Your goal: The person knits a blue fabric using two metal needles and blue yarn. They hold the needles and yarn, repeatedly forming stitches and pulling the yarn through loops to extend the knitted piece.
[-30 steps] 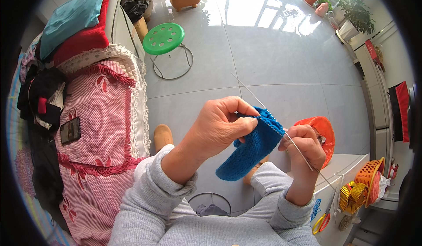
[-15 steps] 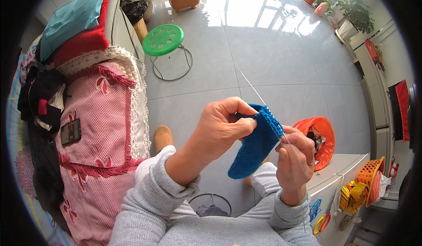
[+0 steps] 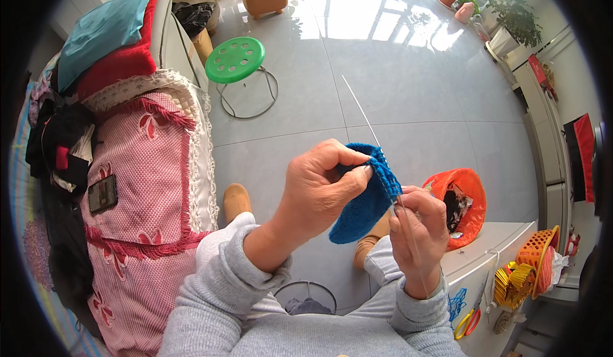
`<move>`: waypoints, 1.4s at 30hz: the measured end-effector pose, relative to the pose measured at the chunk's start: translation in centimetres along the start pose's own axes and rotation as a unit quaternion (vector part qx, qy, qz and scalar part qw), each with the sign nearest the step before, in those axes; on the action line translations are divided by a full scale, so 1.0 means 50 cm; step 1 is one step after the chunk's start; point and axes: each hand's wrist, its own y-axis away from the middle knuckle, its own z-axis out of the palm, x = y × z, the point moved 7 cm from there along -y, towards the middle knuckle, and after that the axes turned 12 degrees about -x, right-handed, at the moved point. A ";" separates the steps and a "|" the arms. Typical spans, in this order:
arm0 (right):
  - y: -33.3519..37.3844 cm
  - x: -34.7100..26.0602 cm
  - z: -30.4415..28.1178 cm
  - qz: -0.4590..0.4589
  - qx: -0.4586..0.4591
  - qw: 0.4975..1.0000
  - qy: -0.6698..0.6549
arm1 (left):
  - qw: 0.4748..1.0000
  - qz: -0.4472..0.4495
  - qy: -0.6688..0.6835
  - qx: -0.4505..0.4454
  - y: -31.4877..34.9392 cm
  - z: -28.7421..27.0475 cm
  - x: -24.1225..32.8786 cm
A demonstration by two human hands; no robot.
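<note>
Between my two hands hangs a piece of blue knitting (image 3: 359, 215), its upper edge carried on a thin metal knitting needle (image 3: 361, 109) that points up and away. My left hand (image 3: 322, 181) pinches the knitting's top edge between thumb and forefinger. At the right end of the stitches, my right hand (image 3: 418, 224) is closed on a second knitting needle (image 3: 418, 261), whose shaft runs down past the palm toward my wrist. Its tip meets the edge of the blue fabric; the exact stitch is too small to make out.
A green stool (image 3: 235, 60) stands ahead on the left, by a sofa with a pink cover (image 3: 143, 184) holding a phone (image 3: 103, 193). Right of my hands are an orange-red lined bin (image 3: 476, 213), a white surface with scissors (image 3: 469, 322), and an orange basket (image 3: 537, 247).
Both hands and the knitting have shifted slightly left and up. The long needle stands a little steeper, and the blue fabric has swung so that its lower end sits higher.
</note>
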 end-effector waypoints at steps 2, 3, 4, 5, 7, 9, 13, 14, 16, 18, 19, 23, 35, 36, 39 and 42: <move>0.001 -0.004 0.009 -0.006 0.003 1.000 0.029 | 0.999 -0.020 0.037 0.022 0.006 0.005 -0.012; 0.002 -0.006 0.013 -0.010 0.005 0.999 0.045 | 1.000 -0.004 0.009 0.021 0.005 0.008 -0.008; 0.003 -0.005 0.016 -0.008 0.010 0.998 0.064 | 1.000 0.019 -0.016 0.018 0.003 0.011 -0.003; 0.004 -0.005 0.019 -0.005 0.014 0.996 0.084 | 0.998 0.043 -0.042 0.015 0.002 0.014 0.002; 0.007 -0.007 0.018 -0.008 0.021 0.992 0.122 | 0.995 0.065 -0.070 0.022 0.002 0.015 0.008; 0.010 -0.012 0.015 -0.019 0.028 0.987 0.159 | 0.986 0.103 -0.126 0.033 0.004 0.018 0.022; 0.010 -0.025 0.012 -0.022 0.056 0.981 0.182 | 0.948 0.181 -0.254 0.067 0.020 0.039 0.059; 0.009 -0.027 0.009 -0.021 0.057 0.983 0.175 | 0.939 0.191 -0.275 0.077 0.023 0.042 0.065; 0.006 -0.027 0.006 -0.017 0.059 0.985 0.161 | 0.930 0.209 -0.291 0.081 0.023 0.044 0.072; 0.004 -0.025 0.005 -0.011 0.062 0.987 0.148 | 0.931 0.208 -0.287 0.082 0.022 0.042 0.072; 0.003 -0.023 0.005 -0.010 0.060 0.989 0.139 | 0.936 0.200 -0.277 0.081 0.021 0.040 0.069; 0.006 -0.018 0.005 -0.012 0.051 0.992 0.114 | 0.944 0.179 -0.267 0.075 0.021 0.035 0.063; -0.023 0.011 -0.042 0.053 -0.041 0.970 0.234 | 0.968 0.088 -0.221 -0.085 0.003 0.062 0.020; -0.023 0.018 -0.041 0.066 -0.055 0.974 0.208 | 0.967 0.089 -0.221 -0.093 0.003 0.067 0.015; -0.018 0.034 -0.032 0.106 -0.100 0.980 0.138 | 0.964 0.091 -0.221 -0.113 0.003 0.081 0.000; -0.012 0.047 -0.025 0.131 -0.142 0.977 0.088 | 0.964 0.087 -0.216 -0.129 0.004 0.090 -0.012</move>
